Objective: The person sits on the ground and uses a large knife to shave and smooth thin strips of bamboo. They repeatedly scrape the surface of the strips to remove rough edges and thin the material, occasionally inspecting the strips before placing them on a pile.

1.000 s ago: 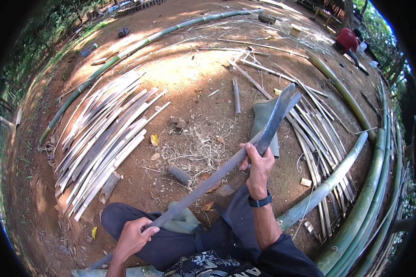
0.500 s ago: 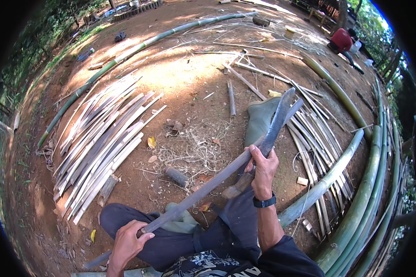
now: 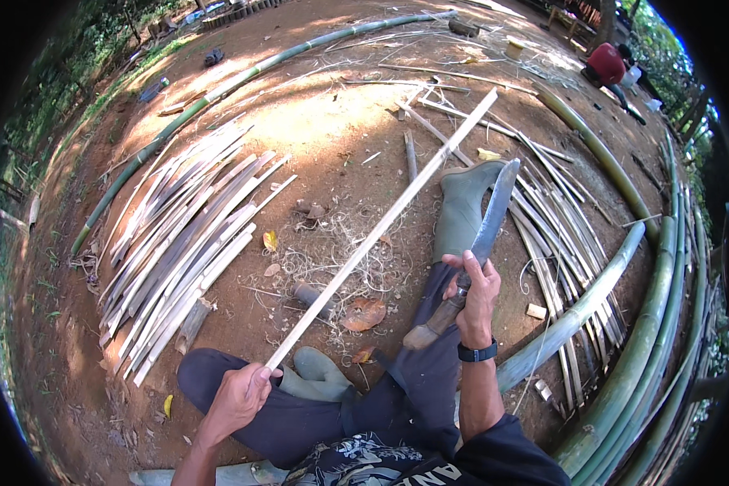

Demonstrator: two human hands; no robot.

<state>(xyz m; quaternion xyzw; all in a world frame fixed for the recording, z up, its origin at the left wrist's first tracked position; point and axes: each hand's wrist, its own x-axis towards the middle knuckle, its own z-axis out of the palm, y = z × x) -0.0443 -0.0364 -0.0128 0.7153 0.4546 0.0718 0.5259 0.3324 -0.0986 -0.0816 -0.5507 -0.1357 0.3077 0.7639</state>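
My left hand [image 3: 240, 397] is closed around the near end of a long, pale split bamboo strip [image 3: 381, 227]. The strip slants away over the ground toward the far right, its pale face up and its far end free. In my right hand [image 3: 476, 298] is a machete [image 3: 498, 206], gripped around its wooden handle [image 3: 436, 321]. Its dark, curved blade points up and away, over the green rubber boot [image 3: 462, 211] on my right leg. Blade and strip are apart. Thin curled shavings [image 3: 352, 263] lie on the soil beneath the strip.
Split strips lie in a left pile [image 3: 186, 251] and a right pile [image 3: 555, 259]. A green bamboo pole [image 3: 186, 121] curves along the far left. Thick bamboo poles [image 3: 636, 364] line the right side. A person in red [image 3: 606, 65] crouches at the far right.
The bamboo strip has swung away from the machete and my right hand, and now shows its pale face. My left hand has moved up and right. The machete stays in my right hand.
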